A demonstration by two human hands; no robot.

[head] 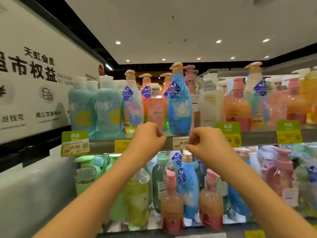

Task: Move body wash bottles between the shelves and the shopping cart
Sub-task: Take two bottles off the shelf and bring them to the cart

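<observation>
A tall blue body wash bottle (179, 103) with a cream pump stands upright at the front edge of the top shelf (104, 145). My left hand (148, 136) hovers just below and to its left, fingers curled, holding nothing. My right hand (204, 143) hovers just below and to its right, fingers also curled and empty. Neither hand touches the bottle. A pink bottle (155, 110) and a pastel goat-print bottle (133, 107) stand to the left of the blue one. The shopping cart is out of view.
Teal refill pouches (96, 107) fill the top shelf's left end; cream, pink and orange pump bottles (237, 107) crowd its right. Price tags (75, 143) hang on the shelf edge. The lower shelf holds several green, blue and orange bottles (171, 201). A white sign wall (34, 83) stands left.
</observation>
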